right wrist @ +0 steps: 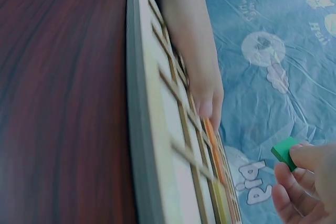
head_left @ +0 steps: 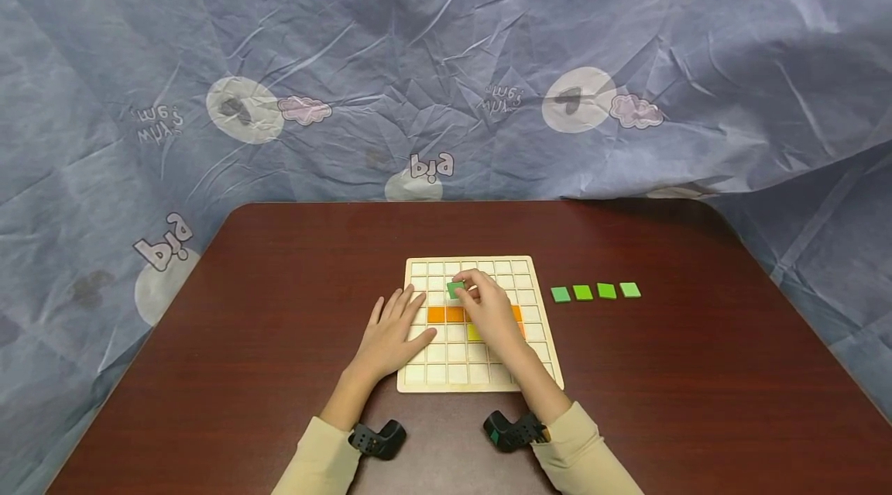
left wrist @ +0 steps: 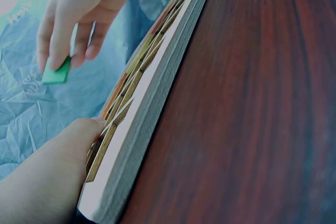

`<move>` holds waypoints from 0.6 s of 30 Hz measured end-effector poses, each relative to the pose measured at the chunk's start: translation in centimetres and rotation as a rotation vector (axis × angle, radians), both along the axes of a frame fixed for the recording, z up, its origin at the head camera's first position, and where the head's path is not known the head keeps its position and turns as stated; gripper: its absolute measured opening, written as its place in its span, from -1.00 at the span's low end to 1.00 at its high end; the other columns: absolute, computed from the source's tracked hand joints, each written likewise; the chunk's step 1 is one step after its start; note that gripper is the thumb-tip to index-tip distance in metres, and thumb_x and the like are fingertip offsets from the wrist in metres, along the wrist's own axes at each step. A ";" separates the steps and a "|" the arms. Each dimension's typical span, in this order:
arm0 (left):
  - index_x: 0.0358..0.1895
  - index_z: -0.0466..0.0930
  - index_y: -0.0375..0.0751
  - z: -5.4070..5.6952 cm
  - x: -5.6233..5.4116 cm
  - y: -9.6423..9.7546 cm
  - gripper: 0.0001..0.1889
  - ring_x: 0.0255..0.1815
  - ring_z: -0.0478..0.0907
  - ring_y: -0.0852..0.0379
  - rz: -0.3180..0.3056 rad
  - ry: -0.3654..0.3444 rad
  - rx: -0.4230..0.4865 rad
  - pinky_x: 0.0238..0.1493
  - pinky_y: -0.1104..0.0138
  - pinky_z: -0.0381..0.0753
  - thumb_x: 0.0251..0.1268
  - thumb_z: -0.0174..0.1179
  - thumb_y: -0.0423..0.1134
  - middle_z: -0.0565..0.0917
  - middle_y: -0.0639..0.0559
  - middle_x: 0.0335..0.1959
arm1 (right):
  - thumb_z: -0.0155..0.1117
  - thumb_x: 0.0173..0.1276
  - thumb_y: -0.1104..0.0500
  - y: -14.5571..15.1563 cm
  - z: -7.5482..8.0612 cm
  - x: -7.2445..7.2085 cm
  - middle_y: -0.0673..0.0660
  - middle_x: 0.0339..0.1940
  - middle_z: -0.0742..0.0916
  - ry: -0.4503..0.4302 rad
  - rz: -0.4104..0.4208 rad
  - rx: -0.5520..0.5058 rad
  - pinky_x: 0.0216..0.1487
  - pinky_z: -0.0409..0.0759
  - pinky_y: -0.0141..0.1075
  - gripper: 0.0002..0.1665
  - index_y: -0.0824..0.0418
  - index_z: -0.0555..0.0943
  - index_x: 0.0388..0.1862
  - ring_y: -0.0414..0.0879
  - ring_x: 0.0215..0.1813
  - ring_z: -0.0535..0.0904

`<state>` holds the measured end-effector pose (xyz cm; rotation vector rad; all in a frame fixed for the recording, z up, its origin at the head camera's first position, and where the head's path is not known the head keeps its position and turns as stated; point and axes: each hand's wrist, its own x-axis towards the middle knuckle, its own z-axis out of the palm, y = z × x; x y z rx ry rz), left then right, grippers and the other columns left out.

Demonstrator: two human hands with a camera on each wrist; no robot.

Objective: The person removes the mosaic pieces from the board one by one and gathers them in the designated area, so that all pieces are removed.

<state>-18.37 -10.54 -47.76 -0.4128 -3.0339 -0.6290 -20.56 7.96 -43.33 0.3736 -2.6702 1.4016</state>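
A pale wooden grid board lies on the table, with orange tiles in one row and a yellow tile in the row below. Between thumb and fingertips my right hand pinches a green square tile, held above the upper part of the board; the right wrist view shows this green tile off the board's surface. My left hand rests with spread fingers on the board's left edge. The right hand and forearm hide part of the orange row.
To the right of the board, several green tiles lie in a row on the dark red-brown table. A wrinkled blue-grey cloth hangs behind the table. Each wrist wears a black camera mount.
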 end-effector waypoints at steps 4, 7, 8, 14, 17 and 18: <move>0.41 0.06 0.05 -0.1 0.0 0.0 -0.29 0.48 -0.09 0.00 -0.007 0.010 0.005 0.44 0.01 -0.24 0.25 -0.15 0.27 0.02 0.01 0.47 | 0.14 0.31 0.10 1.4 0.1 0.1 0.01 -0.22 0.57 0.003 -0.032 0.022 -0.32 0.53 -0.37 -0.78 0.04 0.53 -0.07 -0.15 -0.27 0.51; 0.41 0.08 0.02 0.0 0.0 -0.1 -0.30 0.48 -0.07 -0.01 -0.014 0.022 0.018 0.43 0.00 -0.23 0.25 -0.14 0.25 0.04 -0.02 0.46 | 0.15 0.31 0.11 2.5 0.4 0.1 0.03 -0.22 0.58 0.018 -0.051 0.038 -0.31 0.53 -0.35 -0.77 0.05 0.54 -0.06 -0.14 -0.27 0.53; 0.41 0.08 0.02 0.1 0.1 -0.1 -0.29 0.48 -0.08 -0.01 -0.016 0.019 0.020 0.43 0.00 -0.23 0.24 -0.13 0.25 0.04 -0.02 0.46 | 0.14 0.31 0.11 2.9 0.5 0.2 0.04 -0.22 0.59 0.022 -0.056 0.039 -0.31 0.53 -0.35 -0.77 0.06 0.54 -0.05 -0.13 -0.27 0.53; 0.41 0.07 0.02 0.1 0.2 -0.1 -0.29 0.48 -0.07 -0.02 -0.019 0.020 0.016 0.43 -0.01 -0.22 0.24 -0.13 0.24 0.04 -0.02 0.46 | 0.14 0.31 0.11 5.5 1.0 0.2 0.06 -0.20 0.60 0.045 -0.077 0.049 -0.31 0.51 -0.34 -0.76 0.05 0.54 -0.05 -0.11 -0.27 0.53; 0.41 0.06 0.03 0.0 0.2 -0.1 -0.29 0.48 -0.07 -0.02 -0.019 0.021 0.012 0.43 0.00 -0.22 0.24 -0.13 0.25 0.04 -0.02 0.46 | 0.14 0.31 0.13 6.7 1.4 0.3 0.08 -0.19 0.60 0.063 -0.096 0.061 -0.30 0.50 -0.34 -0.77 0.05 0.53 -0.05 -0.10 -0.26 0.52; 0.41 0.06 0.02 0.0 0.2 -0.1 -0.29 0.47 -0.07 -0.02 -0.020 0.022 0.012 0.43 0.00 -0.22 0.24 -0.13 0.25 0.04 -0.02 0.46 | 0.14 0.31 0.13 7.1 1.5 0.3 0.08 -0.19 0.59 0.068 -0.104 0.064 -0.29 0.50 -0.35 -0.77 0.07 0.53 -0.05 -0.10 -0.26 0.51</move>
